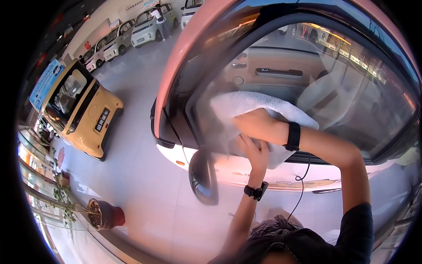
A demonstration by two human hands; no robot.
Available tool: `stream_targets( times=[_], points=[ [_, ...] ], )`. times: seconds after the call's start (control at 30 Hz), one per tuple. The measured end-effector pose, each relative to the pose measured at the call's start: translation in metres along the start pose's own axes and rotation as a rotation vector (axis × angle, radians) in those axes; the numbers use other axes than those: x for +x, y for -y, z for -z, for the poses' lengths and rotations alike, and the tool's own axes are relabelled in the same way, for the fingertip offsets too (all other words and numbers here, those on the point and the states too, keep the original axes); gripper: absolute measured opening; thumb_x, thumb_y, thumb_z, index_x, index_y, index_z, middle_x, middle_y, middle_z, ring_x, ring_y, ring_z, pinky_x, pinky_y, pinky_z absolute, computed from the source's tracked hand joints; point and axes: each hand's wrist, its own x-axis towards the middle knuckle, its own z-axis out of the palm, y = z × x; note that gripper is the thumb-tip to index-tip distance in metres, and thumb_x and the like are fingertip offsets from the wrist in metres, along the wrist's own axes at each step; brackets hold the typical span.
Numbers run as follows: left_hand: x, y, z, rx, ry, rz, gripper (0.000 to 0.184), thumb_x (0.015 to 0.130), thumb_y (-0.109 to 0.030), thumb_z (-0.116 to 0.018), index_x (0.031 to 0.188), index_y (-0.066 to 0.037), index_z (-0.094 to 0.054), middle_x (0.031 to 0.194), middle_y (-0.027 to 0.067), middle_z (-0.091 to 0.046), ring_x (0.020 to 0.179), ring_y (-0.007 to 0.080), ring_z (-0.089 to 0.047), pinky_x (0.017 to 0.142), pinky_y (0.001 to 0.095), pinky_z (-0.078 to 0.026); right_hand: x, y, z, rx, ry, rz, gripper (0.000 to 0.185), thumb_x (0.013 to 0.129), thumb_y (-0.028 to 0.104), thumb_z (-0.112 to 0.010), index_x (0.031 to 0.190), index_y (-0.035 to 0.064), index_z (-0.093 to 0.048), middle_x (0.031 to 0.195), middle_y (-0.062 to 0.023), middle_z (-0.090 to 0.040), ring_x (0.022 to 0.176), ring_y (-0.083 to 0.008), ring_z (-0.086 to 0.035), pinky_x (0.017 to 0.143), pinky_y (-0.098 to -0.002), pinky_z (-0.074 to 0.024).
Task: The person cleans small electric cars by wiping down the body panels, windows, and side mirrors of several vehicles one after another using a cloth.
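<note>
A whitish towel (263, 100) lies against the side window (334, 127) of a pink and white car. My right hand (249, 123), below a black wristband, presses into the towel; its fingers are partly hidden. Just below it is my left hand (256, 152), with a black watch on the wrist. Its fingers point up, somewhat apart, against the glass and the towel's lower folds. Through the window a beige door panel shows, along with reflections.
The side mirror (203, 178) juts out below the window's left end. A thin black cable (302, 193) hangs by the door. To the left are a yellow car (90, 110) and a potted plant (105, 214). Far back, a person (160, 22) stands near parked cars.
</note>
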Motion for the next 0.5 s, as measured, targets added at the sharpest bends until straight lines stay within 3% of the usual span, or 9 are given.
stream_targets(
  times=[0.1, 0.2, 0.3, 0.33, 0.47, 0.5],
  points=[
    [0.005, -0.008, 0.002, 0.014, -0.080, -0.035, 0.055, 0.080, -0.012, -0.054, 0.125, 0.009, -0.029, 0.120, 0.0304, -0.034, 0.110, 0.0444, -0.035, 0.096, 0.0489, -0.026, 0.009, 0.002, -0.011, 0.225, -0.034, 0.016, 0.019, 0.078, 0.011, -0.048, 0.093, 0.0044, -0.059, 0.084, -0.0149, -0.061, 0.077, -0.0249, -0.061, 0.062, -0.0333, -0.0488],
    [-0.005, 0.015, -0.003, -0.110, -0.020, 0.081, 0.046, 0.082, -0.012, -0.052, 0.119, 0.009, -0.034, 0.114, 0.0265, -0.041, 0.103, 0.0384, -0.044, 0.091, 0.0449, -0.033, 0.019, 0.008, -0.040, 0.343, -0.073, 0.039, 0.021, 0.086, 0.016, -0.042, 0.095, 0.0050, -0.058, 0.091, -0.0151, -0.061, 0.083, -0.0265, -0.059, 0.072, -0.0339, -0.0473],
    [-0.033, 0.078, -0.017, -0.140, 0.084, 0.280, 0.042, 0.084, -0.014, -0.051, 0.115, 0.009, -0.037, 0.110, 0.0234, -0.046, 0.098, 0.0335, -0.049, 0.087, 0.0402, -0.038, 0.014, 0.020, -0.068, 0.712, 0.038, -0.115, 0.026, 0.089, 0.018, -0.041, 0.107, 0.0060, -0.055, 0.108, -0.0141, -0.057, 0.099, -0.0213, -0.055, 0.088, -0.0308, -0.0411],
    [-0.040, 0.087, -0.015, -0.141, 0.100, 0.327, 0.042, 0.084, -0.015, -0.051, 0.116, 0.009, -0.037, 0.110, 0.0232, -0.046, 0.098, 0.0333, -0.049, 0.087, 0.0401, -0.038, 0.012, 0.022, -0.072, 0.924, 0.218, -0.278, 0.027, 0.089, 0.018, -0.040, 0.110, 0.0066, -0.054, 0.111, -0.0132, -0.056, 0.102, -0.0199, -0.053, 0.090, -0.0303, -0.0396],
    [-0.064, 0.101, -0.003, -0.115, -0.002, 0.473, 0.043, 0.084, -0.016, -0.050, 0.117, 0.008, -0.037, 0.112, 0.0226, -0.046, 0.101, 0.0325, -0.048, 0.089, 0.0395, -0.037, -0.021, 0.037, -0.164, 1.556, 0.451, -0.588, 0.032, 0.094, 0.023, -0.038, 0.118, 0.0059, -0.049, 0.111, -0.0058, -0.055, 0.103, -0.0146, -0.051, 0.089, -0.0272, -0.0400],
    [-0.070, 0.103, 0.002, -0.104, -0.034, 0.503, 0.043, 0.085, -0.016, -0.050, 0.118, 0.008, -0.037, 0.113, 0.0225, -0.046, 0.102, 0.0323, -0.047, 0.089, 0.0394, -0.037, -0.027, 0.049, -0.170, 1.591, 0.457, -0.617, 0.032, 0.093, 0.024, -0.039, 0.117, 0.0052, -0.049, 0.110, -0.0053, -0.056, 0.101, -0.0137, -0.051, 0.088, -0.0263, -0.0404]
  ],
)
